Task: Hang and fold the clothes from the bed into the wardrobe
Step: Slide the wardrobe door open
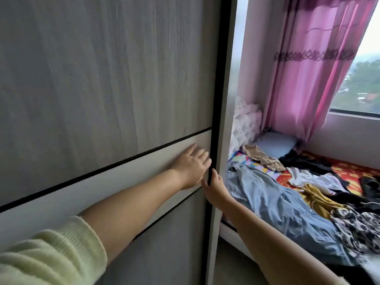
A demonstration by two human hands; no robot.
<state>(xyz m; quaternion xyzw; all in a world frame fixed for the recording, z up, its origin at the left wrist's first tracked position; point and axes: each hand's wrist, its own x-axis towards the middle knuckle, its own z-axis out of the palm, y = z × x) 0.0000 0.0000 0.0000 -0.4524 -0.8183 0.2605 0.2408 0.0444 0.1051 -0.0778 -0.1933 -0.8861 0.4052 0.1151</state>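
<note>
A sliding wardrobe door (pixel 107 83) is being worked at its right-hand edge, where a black edge strip (pixel 212 140) is running top to bottom beside the pale wardrobe frame (pixel 225 140). The left hand (pixel 190 166) is being laid flat on the door's light horizontal band (pixel 102 188), just left of that strip, fingers straight and spread; nothing is being gripped, and the palm is judged to be there for friction, so the panel can be pushed sideways. The right hand (pixel 214 187) is being hooked around the strip just below the left hand, fingers curled over the edge and thumb against it, apparently to give a pull where the flat face offers no handle. The door is being shown shut against the frame, so no interior of the wardrobe is being revealed.

The clothes (pixel 308 192) are being left in a loose heap on the bed (pixel 349 167), to the right of the door edge and past the frame: a pale blue denim garment (pixel 277 204) nearest the strip, then white, mustard, black and patterned pieces farther right. None is being held, hung or folded yet, so the task is judged to be at its opening step. A blue pillow (pixel 276 144) and a pink curtain (pixel 308 68) are being seen beyond the heap, well right of the door.
</note>
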